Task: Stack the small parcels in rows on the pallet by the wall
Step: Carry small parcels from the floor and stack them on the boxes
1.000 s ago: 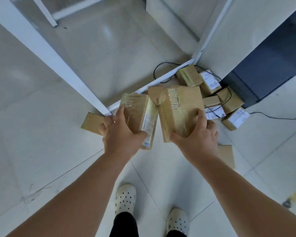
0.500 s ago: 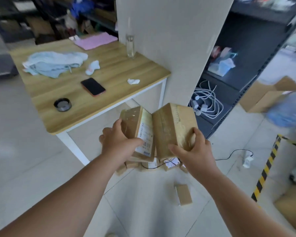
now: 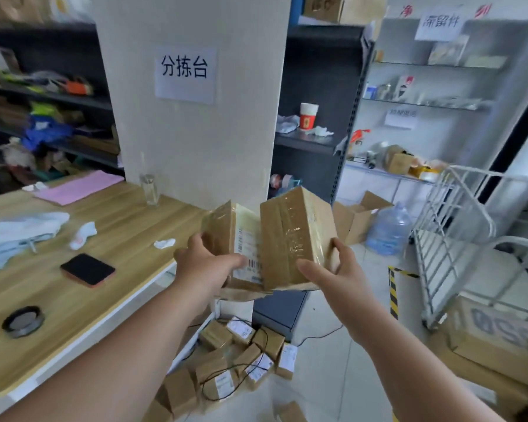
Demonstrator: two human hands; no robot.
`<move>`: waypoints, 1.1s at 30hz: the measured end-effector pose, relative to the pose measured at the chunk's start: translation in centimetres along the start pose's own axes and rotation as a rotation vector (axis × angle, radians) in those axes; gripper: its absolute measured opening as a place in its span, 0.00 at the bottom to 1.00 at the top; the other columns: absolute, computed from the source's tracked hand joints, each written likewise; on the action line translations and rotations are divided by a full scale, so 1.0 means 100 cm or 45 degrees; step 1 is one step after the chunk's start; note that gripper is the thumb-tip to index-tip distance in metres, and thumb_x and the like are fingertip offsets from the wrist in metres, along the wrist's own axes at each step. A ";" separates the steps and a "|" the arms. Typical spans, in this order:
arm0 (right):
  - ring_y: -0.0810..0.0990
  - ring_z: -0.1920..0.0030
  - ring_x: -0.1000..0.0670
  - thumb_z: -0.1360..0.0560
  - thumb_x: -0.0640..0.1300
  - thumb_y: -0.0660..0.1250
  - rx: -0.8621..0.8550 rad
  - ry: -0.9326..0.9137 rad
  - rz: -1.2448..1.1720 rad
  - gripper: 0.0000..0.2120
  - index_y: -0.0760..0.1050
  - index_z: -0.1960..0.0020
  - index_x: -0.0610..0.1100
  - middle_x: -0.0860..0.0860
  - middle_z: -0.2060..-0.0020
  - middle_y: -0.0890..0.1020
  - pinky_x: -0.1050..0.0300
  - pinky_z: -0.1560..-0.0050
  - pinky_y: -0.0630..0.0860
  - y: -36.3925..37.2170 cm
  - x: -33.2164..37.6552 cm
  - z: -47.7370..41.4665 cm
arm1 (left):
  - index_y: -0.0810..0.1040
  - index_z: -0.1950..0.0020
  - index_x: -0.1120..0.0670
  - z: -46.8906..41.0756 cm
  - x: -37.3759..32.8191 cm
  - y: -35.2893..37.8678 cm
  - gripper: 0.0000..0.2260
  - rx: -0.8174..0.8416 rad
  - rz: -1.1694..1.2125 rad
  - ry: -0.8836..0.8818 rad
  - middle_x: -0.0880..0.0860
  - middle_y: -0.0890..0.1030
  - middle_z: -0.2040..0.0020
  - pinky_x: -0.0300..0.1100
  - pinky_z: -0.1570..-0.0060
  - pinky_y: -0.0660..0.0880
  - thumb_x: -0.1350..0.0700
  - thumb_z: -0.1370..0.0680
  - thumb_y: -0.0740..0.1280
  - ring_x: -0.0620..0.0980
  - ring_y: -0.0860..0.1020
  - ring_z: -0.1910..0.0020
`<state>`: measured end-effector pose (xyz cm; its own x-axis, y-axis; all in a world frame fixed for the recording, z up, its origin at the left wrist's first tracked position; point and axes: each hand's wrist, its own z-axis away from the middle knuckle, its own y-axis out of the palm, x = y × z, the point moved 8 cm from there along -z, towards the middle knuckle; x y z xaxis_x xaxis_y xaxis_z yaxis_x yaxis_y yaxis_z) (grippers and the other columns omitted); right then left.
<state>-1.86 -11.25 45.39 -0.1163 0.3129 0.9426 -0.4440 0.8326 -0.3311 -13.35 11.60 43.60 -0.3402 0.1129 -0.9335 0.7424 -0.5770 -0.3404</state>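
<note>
Table (image 3: 73, 300) takes up the left side, its far end up against the pillar (image 3: 195, 141) in the middle (a sign (image 3: 185, 75) is stuck higher up on it). On the table: cloth (image 3: 16, 236) at the far left, phone (image 3: 87, 269) right of it, tape roll (image 3: 23, 321) near the front edge, bottle (image 3: 149, 190) at the back by the pillar. In front of the pillar the left hand (image 3: 206, 266) holds the left parcel (image 3: 226, 233) and the right hand (image 3: 333, 275) holds the right parcel (image 3: 293, 236), side by side. Below them a pile of parcels (image 3: 241, 360) lies on the floor at the pillar's foot. Right of the pillar is a shelf unit (image 3: 311, 141) with a cup (image 3: 308, 115) on it, then a water jug (image 3: 389, 229) on the floor, then a wire cart (image 3: 457, 239).
</note>
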 end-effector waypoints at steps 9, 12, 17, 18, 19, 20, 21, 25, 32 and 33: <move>0.77 0.41 0.56 0.41 0.64 0.70 -0.009 0.007 -0.360 0.42 0.65 0.29 0.58 0.55 0.38 0.77 0.59 0.45 0.72 0.024 0.038 0.048 | 0.64 0.31 0.45 -0.003 -0.023 -0.011 0.37 0.253 0.029 0.136 0.53 0.64 0.38 0.49 0.48 0.77 0.51 0.35 0.78 0.52 0.73 0.50; 0.76 0.38 0.55 0.40 0.65 0.70 -0.086 0.054 -0.302 0.42 0.64 0.28 0.60 0.57 0.36 0.77 0.56 0.41 0.71 0.023 0.033 0.066 | 0.65 0.32 0.47 0.001 -0.023 -0.004 0.35 0.300 -0.024 0.149 0.52 0.62 0.44 0.50 0.48 0.77 0.52 0.35 0.77 0.51 0.71 0.53; 0.75 0.38 0.58 0.21 0.52 0.66 -0.196 0.092 -0.230 0.25 0.64 0.26 0.57 0.59 0.36 0.77 0.58 0.37 0.69 0.002 0.024 0.098 | 0.64 0.30 0.47 0.018 -0.027 0.023 0.40 0.427 -0.099 0.188 0.54 0.63 0.43 0.48 0.49 0.76 0.49 0.39 0.77 0.55 0.72 0.47; 0.75 0.38 0.59 0.20 0.51 0.65 -0.242 0.090 -0.195 0.25 0.64 0.24 0.56 0.59 0.36 0.77 0.58 0.37 0.70 -0.006 0.022 0.104 | 0.63 0.29 0.47 0.024 -0.030 0.029 0.39 0.443 -0.111 0.207 0.54 0.63 0.43 0.47 0.50 0.74 0.50 0.36 0.77 0.55 0.71 0.47; 0.75 0.38 0.59 0.19 0.49 0.64 -0.295 0.077 -0.159 0.24 0.64 0.24 0.55 0.59 0.36 0.77 0.58 0.36 0.71 -0.013 0.021 0.111 | 0.62 0.29 0.47 0.030 -0.033 0.034 0.39 0.460 -0.121 0.219 0.54 0.62 0.43 0.47 0.51 0.72 0.50 0.35 0.78 0.56 0.70 0.47; 0.74 0.37 0.60 0.19 0.48 0.64 -0.351 0.052 -0.116 0.24 0.64 0.25 0.56 0.60 0.35 0.76 0.58 0.34 0.70 -0.020 0.023 0.119 | 0.62 0.29 0.47 0.037 -0.036 0.041 0.39 0.479 -0.128 0.229 0.54 0.62 0.43 0.47 0.52 0.72 0.49 0.35 0.78 0.56 0.69 0.47; 0.72 0.35 0.60 0.19 0.46 0.63 -0.404 0.013 -0.045 0.24 0.63 0.25 0.59 0.62 0.34 0.73 0.58 0.31 0.68 -0.026 0.026 0.126 | 0.62 0.29 0.47 0.044 -0.039 0.048 0.39 0.504 -0.120 0.231 0.54 0.62 0.43 0.48 0.51 0.71 0.49 0.35 0.78 0.56 0.69 0.47; 0.64 0.30 0.59 0.18 0.43 0.59 -0.611 -0.125 0.521 0.28 0.56 0.23 0.63 0.63 0.30 0.64 0.59 0.31 0.64 -0.050 0.044 0.157 | 0.61 0.27 0.47 0.075 -0.050 0.079 0.42 0.634 -0.065 0.185 0.57 0.63 0.36 0.52 0.48 0.73 0.47 0.35 0.79 0.59 0.70 0.40; 0.54 0.24 0.50 0.30 0.60 0.73 -0.752 -0.064 0.995 0.52 0.38 0.21 0.56 0.55 0.24 0.52 0.51 0.24 0.59 -0.112 0.042 0.206 | 0.69 0.40 0.50 0.146 -0.075 0.145 0.36 0.781 0.001 0.142 0.55 0.70 0.40 0.56 0.48 0.78 0.45 0.45 0.76 0.58 0.74 0.46; 0.52 0.24 0.49 0.32 0.64 0.73 -0.746 -0.017 1.074 0.58 0.33 0.22 0.55 0.55 0.24 0.49 0.51 0.24 0.57 -0.122 0.039 0.211 | 0.69 0.39 0.49 0.157 -0.079 0.154 0.38 0.810 0.000 0.134 0.55 0.71 0.40 0.57 0.49 0.79 0.44 0.47 0.75 0.58 0.75 0.46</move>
<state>-15.62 -29.85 54.05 -0.2010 0.8973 0.3930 0.2901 0.4378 -0.8510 -8.32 -10.90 47.48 -0.2578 0.1729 -0.9506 0.2441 -0.9403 -0.2373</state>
